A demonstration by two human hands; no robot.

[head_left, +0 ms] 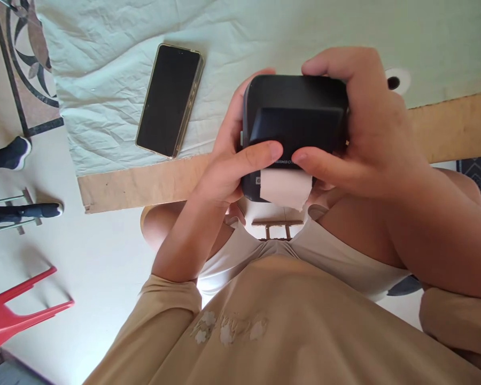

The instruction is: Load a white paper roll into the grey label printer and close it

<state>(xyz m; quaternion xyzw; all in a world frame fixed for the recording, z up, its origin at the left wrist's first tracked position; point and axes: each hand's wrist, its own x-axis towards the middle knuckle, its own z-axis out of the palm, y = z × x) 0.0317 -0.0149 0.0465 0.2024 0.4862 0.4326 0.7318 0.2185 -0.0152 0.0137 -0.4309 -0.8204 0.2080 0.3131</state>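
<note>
Both my hands grip a black label printer point(299, 93) above the front edge of the table. My left hand point(232, 155) wraps its left side, with the thumb lying on top near the printed lettering. On the other side my right hand point(369, 123) holds it, fingers over the far edge and thumb pressing close to the lettering. A strip of pale paper point(285, 187) with a torn-looking end sticks out of the printer's near side. Behind my right hand lies a small white roll point(401, 80) with a dark core, partly covered by the hand.
A smartphone point(169, 99) with a dark screen lies left of the printer on the light green cloth point(104, 59). The table's bare wooden edge point(144, 184) runs along the front. On the floor at left are a red plastic stool point(20, 310) and another person's foot point(8, 154).
</note>
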